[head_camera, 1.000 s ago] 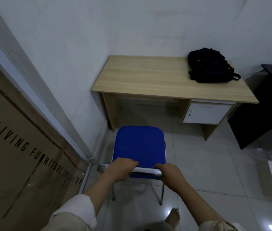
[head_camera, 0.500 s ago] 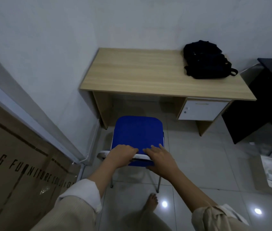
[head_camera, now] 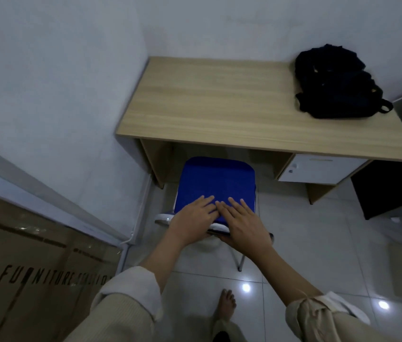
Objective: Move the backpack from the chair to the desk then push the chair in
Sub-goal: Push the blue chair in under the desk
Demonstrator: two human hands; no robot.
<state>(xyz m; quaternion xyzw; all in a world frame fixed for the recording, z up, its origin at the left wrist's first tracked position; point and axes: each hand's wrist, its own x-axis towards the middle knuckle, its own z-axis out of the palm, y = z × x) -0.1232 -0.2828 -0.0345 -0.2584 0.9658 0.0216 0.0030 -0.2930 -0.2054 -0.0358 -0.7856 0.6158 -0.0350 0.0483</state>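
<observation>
A black backpack (head_camera: 335, 82) lies on the right end of the light wooden desk (head_camera: 219, 102). The blue chair (head_camera: 216, 183) stands in front of the desk, its seat's far edge just under the desk's front edge. My left hand (head_camera: 192, 220) and my right hand (head_camera: 241, 223) rest side by side on the chair's back rail, fingers spread flat over the blue padding, holding nothing.
White walls close in at the left and behind the desk. A large cardboard box (head_camera: 22, 275) stands at the left. A white drawer unit (head_camera: 318, 169) hangs under the desk's right side. A dark table (head_camera: 397, 183) is at the right. My bare foot (head_camera: 227, 304) is on the tiled floor.
The chair has slid forward toward the desk. My hands went from gripping the back rail to lying flat and close together on it. I have stepped closer.
</observation>
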